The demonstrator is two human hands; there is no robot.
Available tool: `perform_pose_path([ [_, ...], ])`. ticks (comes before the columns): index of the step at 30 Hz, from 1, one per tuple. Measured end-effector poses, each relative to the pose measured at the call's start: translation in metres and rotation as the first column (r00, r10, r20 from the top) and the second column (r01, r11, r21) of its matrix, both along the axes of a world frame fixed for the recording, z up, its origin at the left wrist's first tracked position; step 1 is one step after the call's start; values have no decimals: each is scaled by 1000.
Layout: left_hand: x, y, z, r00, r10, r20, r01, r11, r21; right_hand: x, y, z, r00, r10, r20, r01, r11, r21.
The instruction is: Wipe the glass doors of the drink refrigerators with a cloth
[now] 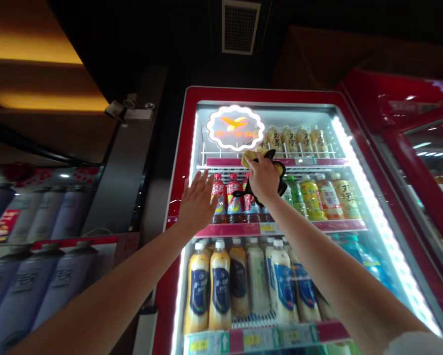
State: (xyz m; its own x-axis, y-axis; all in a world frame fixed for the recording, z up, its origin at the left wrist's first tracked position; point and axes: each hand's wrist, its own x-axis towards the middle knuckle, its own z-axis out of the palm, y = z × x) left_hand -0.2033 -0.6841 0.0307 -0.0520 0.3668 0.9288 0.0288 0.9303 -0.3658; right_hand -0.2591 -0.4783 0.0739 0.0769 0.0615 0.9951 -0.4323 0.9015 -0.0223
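Observation:
My right hand (263,178) presses a yellow and black cloth (281,170) against the glass door of a red-framed drinks fridge (256,92), just below the lit scalloped sign (236,128). The fingers are bent over the cloth, and a dark loop hangs from it. Lower and to the left, my left hand (198,202) lies flat with fingers stretched out near the left edge of the door. It holds nothing. Behind the glass, red-labelled bottles (234,195) stand on the shelf between my hands.
Cream-coloured bottles with blue labels (220,286) fill a lower shelf inside. Grey-purple bottles (64,283) line racks at the left, beside a dark pillar (123,162). Another red fridge (398,106) stands at the right. A ceiling vent (240,27) is overhead.

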Motion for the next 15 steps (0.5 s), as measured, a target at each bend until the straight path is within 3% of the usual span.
perform_pose_path([
  [3,1,-2,3,1000,-6,-7,6,1000,-2,2,-10,-16,1000,-25,-2,25,994,108],
  [5,-2,3,4,1000,-18,-7,17,1000,-2,4,-13,-8,999,-34,-5,34,976,213],
  [7,-5,10,4,1000,-30,-9,30,1000,-10,4,-6,11,999,-44,6,41,971,236],
  [9,-7,15,2,999,-36,-4,35,999,-20,2,9,27,999,-45,31,39,986,160],
  [11,-8,15,-2,999,-33,16,33,999,-23,-2,25,27,998,-37,51,36,999,30],
  [13,-9,14,-5,999,-31,37,32,999,-18,-6,32,12,998,-41,54,45,997,-67],
  [15,-10,16,-6,998,-38,46,38,999,-6,-7,29,-7,996,-66,53,68,997,-46],
])
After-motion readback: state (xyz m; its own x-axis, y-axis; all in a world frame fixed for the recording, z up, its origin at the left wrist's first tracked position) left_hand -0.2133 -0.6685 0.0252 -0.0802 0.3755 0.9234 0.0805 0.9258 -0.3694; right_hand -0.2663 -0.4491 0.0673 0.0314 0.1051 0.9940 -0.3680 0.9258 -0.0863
